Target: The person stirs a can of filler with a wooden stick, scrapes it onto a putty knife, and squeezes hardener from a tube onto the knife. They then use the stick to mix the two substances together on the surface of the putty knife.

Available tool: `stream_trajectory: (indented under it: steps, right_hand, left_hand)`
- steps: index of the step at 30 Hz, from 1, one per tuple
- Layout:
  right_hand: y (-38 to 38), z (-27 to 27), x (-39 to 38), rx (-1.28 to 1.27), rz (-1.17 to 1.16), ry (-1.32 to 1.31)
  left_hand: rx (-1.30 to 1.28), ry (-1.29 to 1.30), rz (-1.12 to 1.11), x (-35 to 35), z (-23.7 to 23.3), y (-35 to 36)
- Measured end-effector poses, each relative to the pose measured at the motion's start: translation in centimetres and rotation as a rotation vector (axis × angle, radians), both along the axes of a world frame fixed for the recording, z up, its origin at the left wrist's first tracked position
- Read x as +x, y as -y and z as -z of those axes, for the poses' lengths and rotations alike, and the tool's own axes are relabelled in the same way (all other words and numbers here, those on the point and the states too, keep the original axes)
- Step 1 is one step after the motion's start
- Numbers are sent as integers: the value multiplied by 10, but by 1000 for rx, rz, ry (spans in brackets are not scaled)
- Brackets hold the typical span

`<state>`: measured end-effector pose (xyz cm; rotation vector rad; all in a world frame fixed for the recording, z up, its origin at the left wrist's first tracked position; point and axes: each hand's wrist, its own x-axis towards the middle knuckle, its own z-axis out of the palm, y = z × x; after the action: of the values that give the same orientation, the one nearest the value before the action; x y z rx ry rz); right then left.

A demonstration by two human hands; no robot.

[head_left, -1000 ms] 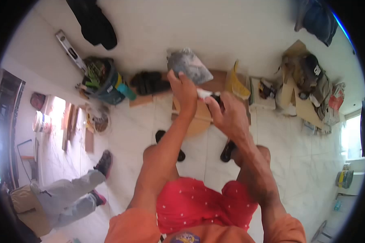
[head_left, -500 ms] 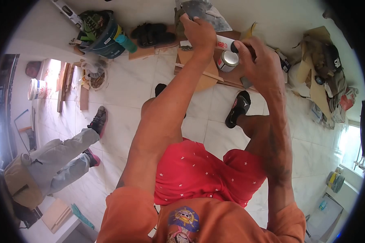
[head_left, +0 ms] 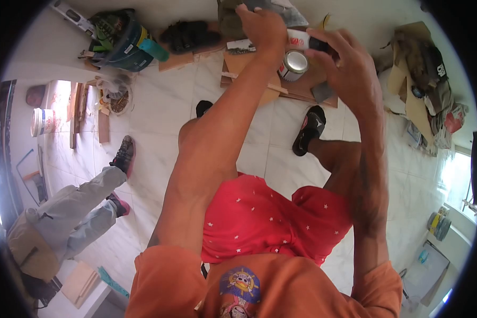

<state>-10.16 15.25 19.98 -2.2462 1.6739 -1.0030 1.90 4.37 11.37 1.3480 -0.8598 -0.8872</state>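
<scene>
A white tube with red print [head_left: 298, 40] lies crosswise between my hands. My left hand [head_left: 266, 29] is closed round its left end; some of its fingers are hidden. At the other end, the fingers and thumb of my right hand [head_left: 350, 61] are pinched on the black cap [head_left: 319, 45]. Just below the tube, a tin with a silver lid [head_left: 296, 62] stands upright on a brown board [head_left: 308, 85]. A grey flat piece [head_left: 321, 91] rests on the board's right part. Beyond my left hand is a grey, smeared sheet [head_left: 286, 15].
A dark bucket [head_left: 135, 50] with tools and black sandals [head_left: 188, 37] are at the upper left. Another person's legs [head_left: 85, 199] show at the left. Cardboard and cloths [head_left: 424, 79] are piled at the right. My shoe [head_left: 310, 130] is below the board.
The view has shifted slightly, with the floor objects now further left. My right hand has moved a little right with the cap, and more of the cap shows.
</scene>
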Motion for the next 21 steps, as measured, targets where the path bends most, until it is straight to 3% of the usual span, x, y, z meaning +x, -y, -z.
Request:
stream_trajectory:
  steps: [2,5,7,11,14,17,20,21]
  right_hand:
    - [-8,-8,11,166,151,36]
    - [0,-13,12,472,188,-42]
    - [-1,-10,8,284,66,-54]
    - [1,6,-9,-39,-172,-88]
    - [1,10,-8,-81,-206,-37]
    - [-10,-3,6,139,69,-20]
    - [-9,-16,16,458,195,-120]
    - [-10,-13,16,351,126,-98]
  left_hand:
    - [4,-7,5,4,-8,0]
    - [47,31,40,12,-20,-17]
    - [57,109,41,11,-16,-13]
    - [90,-106,98,8,-6,-3]
    - [83,-159,113,6,1,-1]
    - [105,-153,100,8,-6,-5]
    - [113,-88,107,11,-7,-7]
    - [113,-95,106,11,-5,-7]
